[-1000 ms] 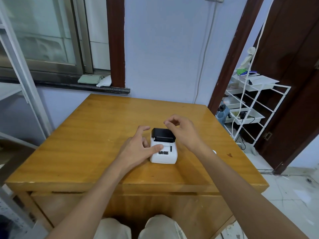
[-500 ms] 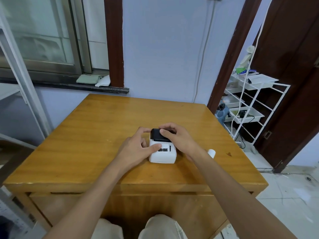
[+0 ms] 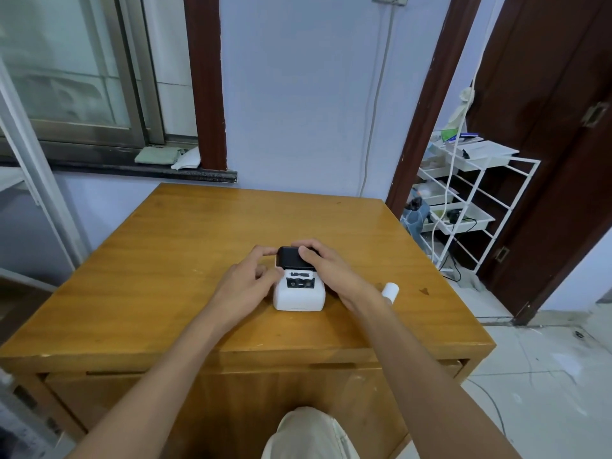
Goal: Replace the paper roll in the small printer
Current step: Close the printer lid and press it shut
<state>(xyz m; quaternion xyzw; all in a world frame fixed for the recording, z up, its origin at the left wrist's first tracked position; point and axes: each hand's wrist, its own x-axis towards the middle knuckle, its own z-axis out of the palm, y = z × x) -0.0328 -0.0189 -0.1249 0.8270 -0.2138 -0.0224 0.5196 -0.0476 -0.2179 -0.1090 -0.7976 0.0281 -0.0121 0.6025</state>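
Note:
A small white printer (image 3: 299, 294) with a black lid (image 3: 290, 256) stands near the middle of the wooden table (image 3: 165, 260). My left hand (image 3: 246, 283) holds the printer's left side, thumb on its top face and fingers at the lid's left edge. My right hand (image 3: 328, 268) covers the right side, its fingers curled over the black lid. A white paper roll (image 3: 390, 289) lies on the table just right of my right wrist, partly hidden by it.
A white wire rack (image 3: 470, 200) with trays and cables stands to the right of the table, beside a dark wooden door (image 3: 546, 127). A window ledge (image 3: 132, 170) with a folded cloth runs behind the table's far left. My knee shows below the front edge.
My right hand came down from above the printer onto the black lid and now grips it. My left hand stayed on the printer's left side. The paper roll came into view beside my right wrist.

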